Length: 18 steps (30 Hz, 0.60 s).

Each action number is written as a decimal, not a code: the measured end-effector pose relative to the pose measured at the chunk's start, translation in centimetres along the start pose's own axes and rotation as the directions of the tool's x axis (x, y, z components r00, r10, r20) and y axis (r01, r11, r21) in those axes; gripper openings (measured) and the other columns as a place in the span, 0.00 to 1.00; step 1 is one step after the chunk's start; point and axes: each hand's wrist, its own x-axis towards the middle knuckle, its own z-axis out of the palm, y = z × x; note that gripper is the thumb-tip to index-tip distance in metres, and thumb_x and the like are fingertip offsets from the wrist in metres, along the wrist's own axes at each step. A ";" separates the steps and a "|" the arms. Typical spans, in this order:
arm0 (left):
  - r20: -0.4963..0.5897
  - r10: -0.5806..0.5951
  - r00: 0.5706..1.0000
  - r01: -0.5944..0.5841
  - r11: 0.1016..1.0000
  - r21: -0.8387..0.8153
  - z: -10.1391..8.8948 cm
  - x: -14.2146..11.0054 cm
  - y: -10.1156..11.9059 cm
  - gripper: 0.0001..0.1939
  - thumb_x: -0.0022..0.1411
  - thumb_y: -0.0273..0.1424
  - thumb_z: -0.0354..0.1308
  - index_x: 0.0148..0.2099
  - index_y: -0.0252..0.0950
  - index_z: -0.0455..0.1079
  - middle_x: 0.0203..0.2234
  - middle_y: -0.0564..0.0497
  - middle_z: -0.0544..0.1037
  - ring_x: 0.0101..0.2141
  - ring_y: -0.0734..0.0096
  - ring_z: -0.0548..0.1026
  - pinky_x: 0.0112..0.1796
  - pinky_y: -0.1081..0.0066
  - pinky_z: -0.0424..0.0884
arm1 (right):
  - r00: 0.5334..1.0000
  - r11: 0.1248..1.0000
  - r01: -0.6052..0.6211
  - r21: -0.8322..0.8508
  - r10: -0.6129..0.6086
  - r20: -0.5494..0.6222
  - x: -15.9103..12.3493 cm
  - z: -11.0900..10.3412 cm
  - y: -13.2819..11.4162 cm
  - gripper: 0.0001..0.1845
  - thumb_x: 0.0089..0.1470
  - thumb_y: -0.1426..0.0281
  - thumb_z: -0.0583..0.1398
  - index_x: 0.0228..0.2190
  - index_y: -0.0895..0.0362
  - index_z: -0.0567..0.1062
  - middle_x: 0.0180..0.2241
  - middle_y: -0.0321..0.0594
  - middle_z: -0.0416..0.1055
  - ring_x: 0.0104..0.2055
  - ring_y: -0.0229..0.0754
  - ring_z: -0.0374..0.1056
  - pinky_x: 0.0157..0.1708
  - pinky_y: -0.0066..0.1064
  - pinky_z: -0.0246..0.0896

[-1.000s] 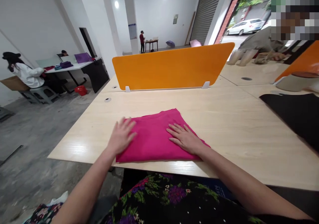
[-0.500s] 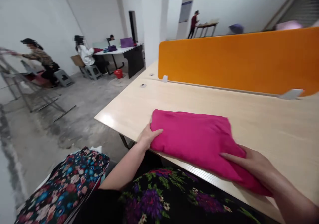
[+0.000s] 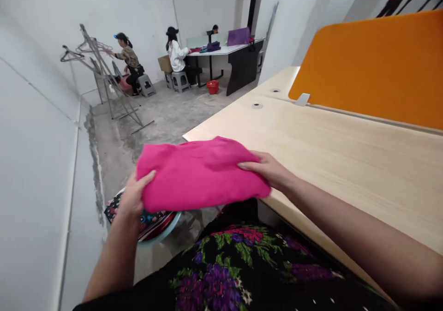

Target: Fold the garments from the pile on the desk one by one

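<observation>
A folded bright pink cloth (image 3: 197, 177) is held up in front of me between both hands, past the left edge of the wooden desk (image 3: 332, 163). My left hand (image 3: 133, 193) is closed on its left end, thumb on top and fingers hidden beneath. At the right end, my right hand (image 3: 268, 170) grips it the same way, close to the desk's corner. Below the cloth stands a light blue basin (image 3: 161, 237) with folded cloths in it. A dark floral cloth (image 3: 116, 205) lies on top, partly covered from view by the pink one.
An orange divider (image 3: 374, 66) runs along the desk. Metal racks (image 3: 107, 71) stand on the concrete floor at left, near a seated person (image 3: 128, 59). Another person (image 3: 176, 55) sits at a white table (image 3: 228, 49), with a red bucket (image 3: 212, 87) nearby.
Both hands have lifted the pink cloth off the desk and carried it left, over the basin. My view has turned left, bringing the racks and left wall further into sight.
</observation>
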 end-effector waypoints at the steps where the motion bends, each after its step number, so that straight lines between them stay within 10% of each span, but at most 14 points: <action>1: -0.094 0.054 0.994 -0.052 0.998 0.023 -2.3 -0.4 1.1 0.27 0.40 0.30 0.71 0.46 0.34 0.73 0.34 0.51 0.81 0.29 0.72 0.78 0.31 0.75 0.76 | 0.996 0.999 0.047 0.023 -0.048 0.073 2.1 2.2 0.1 0.27 0.36 0.62 0.70 0.41 0.58 0.77 0.39 0.41 0.78 0.40 0.47 0.73 0.42 0.37 0.67; 6: -0.395 0.055 0.917 0.004 0.989 0.147 -12.4 -2.0 -0.1 0.25 0.42 0.28 0.69 0.46 0.35 0.72 0.33 0.50 0.81 0.30 0.68 0.79 0.30 0.74 0.77 | 0.968 0.951 0.202 -0.233 -0.158 0.192 9.7 9.3 2.8 0.22 0.44 0.70 0.64 0.44 0.60 0.76 0.37 0.40 0.75 0.35 0.40 0.70 0.40 0.33 0.66; 11: -0.354 -0.379 0.855 0.488 0.817 0.307 -20.1 -1.4 -7.8 0.25 0.47 0.34 0.66 0.48 0.34 0.69 0.32 0.43 0.80 0.34 0.58 0.79 0.35 0.61 0.77 | 0.990 0.794 0.120 -0.597 -0.052 0.129 9.0 7.0 7.7 0.23 0.44 0.77 0.59 0.45 0.62 0.75 0.34 0.41 0.74 0.30 0.38 0.68 0.36 0.32 0.66; 15: -0.444 -0.070 0.893 0.406 0.552 0.728 -22.8 0.5 -9.3 0.23 0.50 0.41 0.61 0.46 0.32 0.70 0.34 0.40 0.78 0.39 0.49 0.77 0.38 0.56 0.73 | 0.966 0.833 0.192 -0.519 -0.067 0.250 4.7 3.2 8.0 0.18 0.46 0.71 0.58 0.41 0.57 0.77 0.31 0.38 0.74 0.29 0.39 0.70 0.32 0.30 0.66; 18: -0.309 0.291 0.906 0.240 0.250 0.938 -20.8 2.1 -8.6 0.25 0.58 0.44 0.50 0.48 0.28 0.69 0.40 0.33 0.76 0.46 0.46 0.74 0.40 0.54 0.71 | 0.974 0.864 0.181 -0.471 -0.093 0.205 1.2 0.5 6.3 0.17 0.49 0.64 0.57 0.39 0.57 0.77 0.31 0.38 0.74 0.29 0.40 0.71 0.32 0.31 0.68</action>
